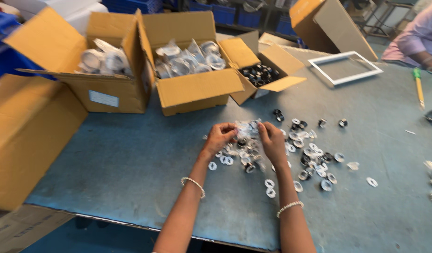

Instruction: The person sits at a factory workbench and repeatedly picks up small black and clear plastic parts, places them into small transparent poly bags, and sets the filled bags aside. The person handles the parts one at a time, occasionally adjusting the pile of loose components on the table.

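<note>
You're in a small assembly or packing workshop, and everything says so: a worn blue-grey desk [131, 164] strewn with dozens of little metal rings and black parts [309, 154], open cardboard boxes [197, 89] packed with bagged components, another small box of black pieces [259, 74], blue plastic crates [225, 11] stacked along the back. At the far corner a co-worker's sleeve [415, 40] leans in beside a white frame [345, 68].

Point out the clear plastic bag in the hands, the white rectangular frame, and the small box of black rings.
Clear plastic bag [246, 127], head view, on its crinkled middle between both hands.
White rectangular frame [361, 74], head view, on its near-right edge.
Small box of black rings [277, 84], head view, on its front flap.
</note>
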